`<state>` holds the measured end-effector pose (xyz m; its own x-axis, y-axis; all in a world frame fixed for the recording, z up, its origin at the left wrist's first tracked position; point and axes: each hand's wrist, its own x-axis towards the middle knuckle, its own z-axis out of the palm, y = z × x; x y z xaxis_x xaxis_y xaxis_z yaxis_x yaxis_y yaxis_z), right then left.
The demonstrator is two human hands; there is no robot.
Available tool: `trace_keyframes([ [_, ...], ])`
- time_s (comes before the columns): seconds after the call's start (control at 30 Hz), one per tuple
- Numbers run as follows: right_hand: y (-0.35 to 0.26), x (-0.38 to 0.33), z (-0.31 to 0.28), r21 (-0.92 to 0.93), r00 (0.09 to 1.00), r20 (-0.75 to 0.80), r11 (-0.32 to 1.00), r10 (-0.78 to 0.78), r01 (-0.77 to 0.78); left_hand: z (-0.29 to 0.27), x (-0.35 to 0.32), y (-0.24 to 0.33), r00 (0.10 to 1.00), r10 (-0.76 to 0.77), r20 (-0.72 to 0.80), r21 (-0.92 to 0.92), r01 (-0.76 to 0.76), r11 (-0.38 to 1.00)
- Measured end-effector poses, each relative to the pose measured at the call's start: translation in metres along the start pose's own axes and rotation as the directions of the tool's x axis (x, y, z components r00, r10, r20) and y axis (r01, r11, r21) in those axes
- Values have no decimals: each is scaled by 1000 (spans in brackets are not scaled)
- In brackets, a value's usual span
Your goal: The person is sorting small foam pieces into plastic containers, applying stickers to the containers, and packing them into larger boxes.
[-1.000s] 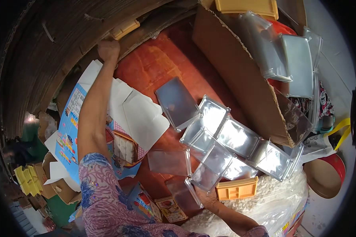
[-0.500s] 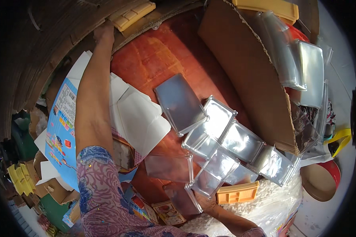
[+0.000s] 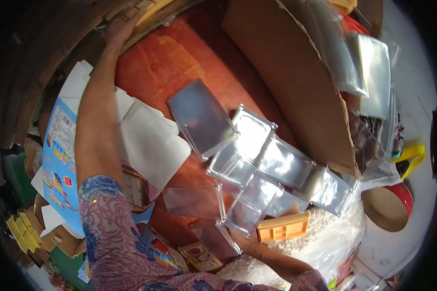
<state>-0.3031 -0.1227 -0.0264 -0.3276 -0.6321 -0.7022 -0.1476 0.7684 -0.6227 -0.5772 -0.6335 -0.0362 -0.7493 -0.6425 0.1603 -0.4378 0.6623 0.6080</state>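
Note:
At the far upper left my left hand [image 3: 120, 30] reaches to the edge of an orange plastic piece [image 3: 153, 10]. Its fingers are blurred and partly hidden against the piece, so their grip is unclear. Near the lower middle, my right hand [image 3: 243, 241] is low beside a loose spread of clear plastic boxes [image 3: 267, 191]. Their edges cover its fingers, and whether it grips one cannot be seen. Just right of that hand, a small orange compartment tray [image 3: 284, 227] rests against a clear bag of white material [image 3: 320, 242].
A red surface [image 3: 155, 63] lies beneath the clear boxes. A tall cardboard flap [image 3: 286, 82] stands to the right, with more clear plastic boxes [image 3: 374, 72] beyond it. An opened blue-and-white printed carton [image 3: 60, 160] sits under my left forearm. Yellow pieces [image 3: 23, 232] lie at lower left.
The whole view has shifted, so things appear farther left and higher. My left hand has moved closer to the orange plastic piece. My right hand stays beside the clear boxes.

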Motion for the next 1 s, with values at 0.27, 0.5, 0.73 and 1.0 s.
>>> trace_keyframes([
  [0.27, -27, 5, -21, -202, 998, 70, 979, -7, 21, -12, 29, 9, 937, 56, 344, -282, 46, 958],
  [0.5, -5, 15, -8, -298, 919, -292, 938, -264, 175, -9, 43, -54, 699, 361, 618, -621, 152, 769],
  [0.73, -17, 1, -13, -251, 855, -359, 921, -374, 298, -9, -46, 33, 840, -171, 515, -562, 481, 673],
  [1.0, -7, 7, -11, -514, 741, -477, 834, -473, 201, 3, -109, 95, 792, -328, 515, -473, 582, 662],
])
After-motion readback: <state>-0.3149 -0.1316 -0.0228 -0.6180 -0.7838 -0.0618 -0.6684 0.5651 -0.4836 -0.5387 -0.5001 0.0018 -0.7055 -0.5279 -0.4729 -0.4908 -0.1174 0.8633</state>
